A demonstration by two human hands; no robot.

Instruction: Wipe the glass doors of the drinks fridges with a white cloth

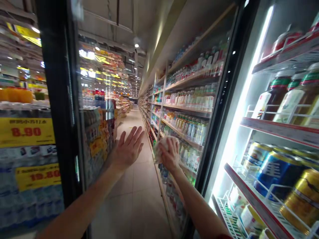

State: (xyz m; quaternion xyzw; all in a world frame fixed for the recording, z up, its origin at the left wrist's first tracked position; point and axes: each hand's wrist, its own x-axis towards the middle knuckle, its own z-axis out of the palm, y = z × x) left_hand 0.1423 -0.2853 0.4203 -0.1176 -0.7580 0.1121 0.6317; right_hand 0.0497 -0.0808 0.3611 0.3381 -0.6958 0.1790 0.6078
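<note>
A glass cooler door (139, 205), framed in black, stands open in front of me, and the aisle shows through it. My left hand (128, 146) is held up at the pane with its fingers spread and nothing in it; it looks laid flat on the glass. To its right, my right hand (170, 154) presses a crumpled white cloth (161, 149) to the pane. The fingers curl over the cloth and are slightly blurred.
On the right is a lit cooler with bottles (286, 96) and cans (276, 169) on wire-fronted shelves (279, 131). Stacked drink packs with yellow price signs (27, 132) stand at left. Beyond the glass, a tiled aisle runs past long shelves of bottles (189, 99).
</note>
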